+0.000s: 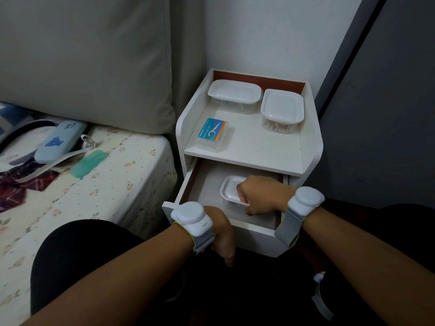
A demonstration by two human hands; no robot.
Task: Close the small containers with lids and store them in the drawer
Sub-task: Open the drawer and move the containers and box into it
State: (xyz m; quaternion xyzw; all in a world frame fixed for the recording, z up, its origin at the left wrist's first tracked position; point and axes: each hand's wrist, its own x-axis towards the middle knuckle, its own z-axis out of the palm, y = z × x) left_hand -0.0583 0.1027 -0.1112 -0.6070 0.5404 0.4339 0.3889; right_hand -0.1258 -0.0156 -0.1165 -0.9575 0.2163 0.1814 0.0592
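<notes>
Fingers of right hand (261, 196) curl closed over lidded container (229, 189), long axis front-to-back inside open drawer (200, 182); left hand (221, 234) grips drawer front

Floss-pick box (212, 133), clear with blue and orange label, centre of frame. Bed (113, 184) with floral sheet, left of frame, bearing a pale blue case (61, 141), a green mask (89, 163), a white strap (50, 164) and dark red plaid cloth (14, 187). Grey cushion (84, 60) upright at upper left; dark panel (381, 102) along the right edge.
</notes>
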